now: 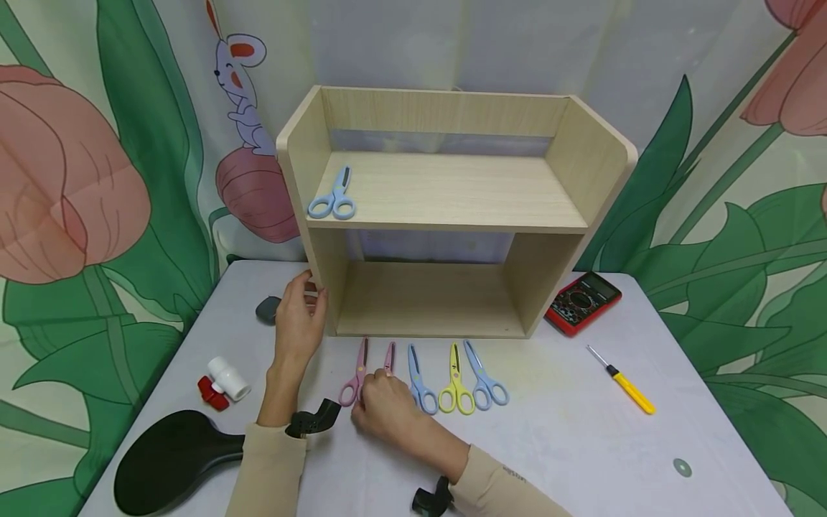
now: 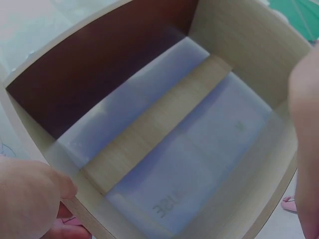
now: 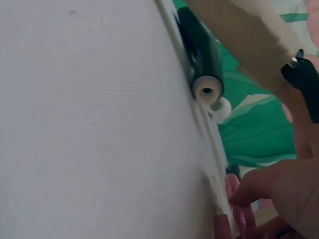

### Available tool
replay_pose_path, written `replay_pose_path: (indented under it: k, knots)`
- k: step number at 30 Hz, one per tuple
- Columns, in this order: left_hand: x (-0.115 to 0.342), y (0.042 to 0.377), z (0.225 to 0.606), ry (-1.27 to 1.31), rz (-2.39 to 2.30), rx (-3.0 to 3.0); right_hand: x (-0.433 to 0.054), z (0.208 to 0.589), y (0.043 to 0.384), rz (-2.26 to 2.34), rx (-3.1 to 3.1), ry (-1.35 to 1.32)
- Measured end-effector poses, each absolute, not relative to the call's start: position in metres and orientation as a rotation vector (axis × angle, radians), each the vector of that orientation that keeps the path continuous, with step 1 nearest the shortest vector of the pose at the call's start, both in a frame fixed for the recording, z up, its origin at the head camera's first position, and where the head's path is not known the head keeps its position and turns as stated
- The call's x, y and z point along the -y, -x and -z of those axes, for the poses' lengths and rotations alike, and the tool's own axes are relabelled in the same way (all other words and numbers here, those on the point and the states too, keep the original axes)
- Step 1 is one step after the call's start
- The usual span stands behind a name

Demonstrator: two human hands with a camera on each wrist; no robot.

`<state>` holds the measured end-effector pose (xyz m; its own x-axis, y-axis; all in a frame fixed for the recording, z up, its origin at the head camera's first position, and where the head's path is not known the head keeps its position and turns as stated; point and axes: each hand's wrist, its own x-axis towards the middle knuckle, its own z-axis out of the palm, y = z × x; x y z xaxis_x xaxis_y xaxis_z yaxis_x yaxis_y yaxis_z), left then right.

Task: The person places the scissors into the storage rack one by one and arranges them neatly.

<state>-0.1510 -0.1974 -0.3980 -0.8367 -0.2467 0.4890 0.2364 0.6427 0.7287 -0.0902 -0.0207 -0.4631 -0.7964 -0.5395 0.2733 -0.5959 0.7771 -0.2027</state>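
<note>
A pale wooden two-tier shelf (image 1: 446, 192) stands at the back of the table. My left hand (image 1: 301, 319) grips the front edge of its left side panel, with the thumb (image 2: 62, 184) lying at the edge in the left wrist view. Blue scissors (image 1: 334, 195) lie on the upper board. Several scissors lie in a row before the shelf: pink scissors (image 1: 355, 377), blue scissors (image 1: 420, 380), yellow scissors (image 1: 456, 384) and more blue scissors (image 1: 484, 380). My right hand (image 1: 390, 409) pinches a second pair of pink scissors (image 1: 390, 357), its handles hidden in the head view.
On the left lie a dark rounded object (image 1: 267, 310), a white plastic fitting (image 1: 227, 377) with a red part, and a black round paddle-like object (image 1: 171, 459). To the right are a red multimeter (image 1: 583, 301), a yellow screwdriver (image 1: 629, 388) and a small grey disc (image 1: 682, 467).
</note>
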Motion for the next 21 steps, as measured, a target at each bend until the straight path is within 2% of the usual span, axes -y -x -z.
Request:
replay_pose_path:
  k: [12, 21]
  knots:
    - [0.197, 0.152, 0.398, -0.028, 1.168, 2.325, -0.005, 0.428, 0.097, -0.725, 2.789, -0.956]
    - [0.2, 0.152, 0.397, -0.032, 1.172, 2.336, -0.03, 0.351, 0.085, -0.852, 2.465, -1.024]
